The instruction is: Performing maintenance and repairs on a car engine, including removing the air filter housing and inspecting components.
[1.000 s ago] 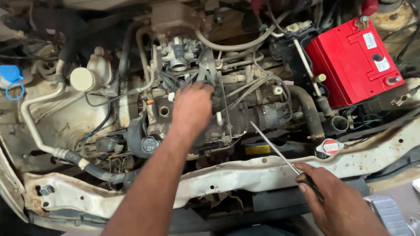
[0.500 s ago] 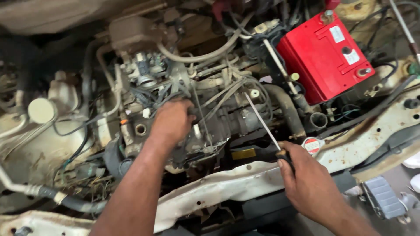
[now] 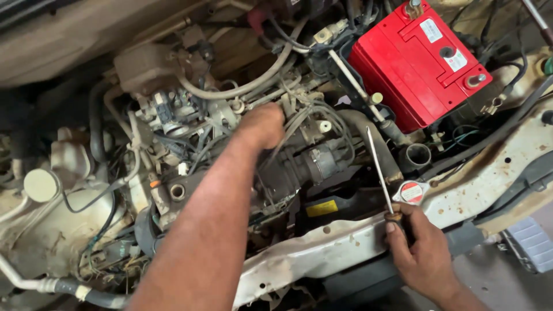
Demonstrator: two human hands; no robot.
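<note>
**A:** What did the head view show?

**B:** An open engine bay, seen from above. The left hand sat at the centre of the frame, fingers curled down into a bundle of grey wires on top of the engine. Whether it actually gripped anything could not be told; the fingertips were hidden.

**A:** And the other hand?

**B:** The right hand, at the lower right, was closed around the dark handle of a screwdriver. The thin steel shaft pointed up and slightly left, its tip near a black rubber hose and touching nothing that showed.

**A:** How would that be handled well?

**B:** In my judgement, the wires should be held aside gently, not tugged, and the tip guided slowly so it did not slip into the hoses or connectors. Keeping the bare shaft away from the battery posts would matter too.

**A:** What about textures?

**B:** Grimy cast metal, dusty pale plastic tanks at the left, and a glossy red box-shaped battery at the upper right. A white painted crossmember, chipped and rust-spotted, ran along the lower edge, with a round radiator cap just above it.
</note>
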